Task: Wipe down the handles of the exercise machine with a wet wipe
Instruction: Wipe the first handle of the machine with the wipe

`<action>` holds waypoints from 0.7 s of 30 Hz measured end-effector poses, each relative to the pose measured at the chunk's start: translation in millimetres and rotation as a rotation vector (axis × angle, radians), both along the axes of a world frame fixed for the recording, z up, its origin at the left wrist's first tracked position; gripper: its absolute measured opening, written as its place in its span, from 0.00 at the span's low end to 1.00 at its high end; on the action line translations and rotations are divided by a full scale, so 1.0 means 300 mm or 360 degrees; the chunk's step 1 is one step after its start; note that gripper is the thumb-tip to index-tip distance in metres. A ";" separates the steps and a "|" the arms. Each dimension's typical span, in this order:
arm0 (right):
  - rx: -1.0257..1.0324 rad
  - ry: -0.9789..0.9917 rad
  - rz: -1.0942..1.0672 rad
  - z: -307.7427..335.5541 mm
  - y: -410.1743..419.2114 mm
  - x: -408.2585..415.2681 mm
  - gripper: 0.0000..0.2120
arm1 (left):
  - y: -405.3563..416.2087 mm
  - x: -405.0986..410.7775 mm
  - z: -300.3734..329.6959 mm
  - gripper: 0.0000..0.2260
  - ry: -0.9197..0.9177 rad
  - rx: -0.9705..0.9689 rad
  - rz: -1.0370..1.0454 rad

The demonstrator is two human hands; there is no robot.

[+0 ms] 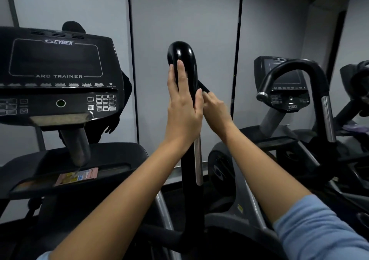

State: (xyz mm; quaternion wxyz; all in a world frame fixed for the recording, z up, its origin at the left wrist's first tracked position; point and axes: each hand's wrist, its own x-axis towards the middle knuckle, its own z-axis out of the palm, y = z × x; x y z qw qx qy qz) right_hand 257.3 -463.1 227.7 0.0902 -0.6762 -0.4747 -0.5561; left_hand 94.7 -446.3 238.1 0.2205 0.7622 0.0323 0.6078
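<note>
The exercise machine's upright black handle (182, 52) rises in the middle of the view, curved over at its top, with a chrome strip (198, 159) lower down. My left hand (182, 108) lies against the handle's near side. Its fingers point straight up along the handle and its thumb hooks round the right edge. My right hand (214, 110) is curled on the handle's far right side, just behind the left thumb. No wet wipe shows; whatever lies under either hand is hidden.
The machine's black console (56, 76), marked ARC TRAINER, stands at the left. A pink and yellow packet (76, 176) lies on the tray below it. A second machine with a curved black handle (299, 66) stands at the right. Grey wall panels are behind.
</note>
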 end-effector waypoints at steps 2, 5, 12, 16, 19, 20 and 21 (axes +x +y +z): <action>-0.0085 -0.0146 -0.0128 -0.017 0.010 0.039 0.11 | 0.004 0.002 -0.001 0.29 0.0000 0.0020 -0.0015; -0.0062 0.0086 -0.0183 -0.072 -0.057 0.093 0.09 | 0.008 0.002 0.002 0.29 -0.0015 0.0038 -0.0008; 0.0939 0.1402 0.0446 0.034 -0.095 0.048 0.10 | 0.010 0.008 0.001 0.28 -0.0042 0.0010 -0.0004; 0.1342 0.2083 0.0805 0.047 -0.013 0.015 0.07 | 0.006 0.005 -0.003 0.29 -0.0022 0.0015 -0.0008; 0.1289 0.2333 0.0744 -0.033 -0.010 0.031 0.09 | 0.012 0.008 -0.001 0.28 -0.0033 0.0017 -0.0012; 0.1306 0.2375 0.0712 -0.054 -0.017 0.036 0.09 | 0.013 0.009 -0.002 0.28 -0.0031 0.0012 -0.0019; 0.1369 0.2410 0.0717 -0.064 -0.022 0.042 0.07 | 0.014 0.010 -0.004 0.28 -0.0033 0.0015 -0.0026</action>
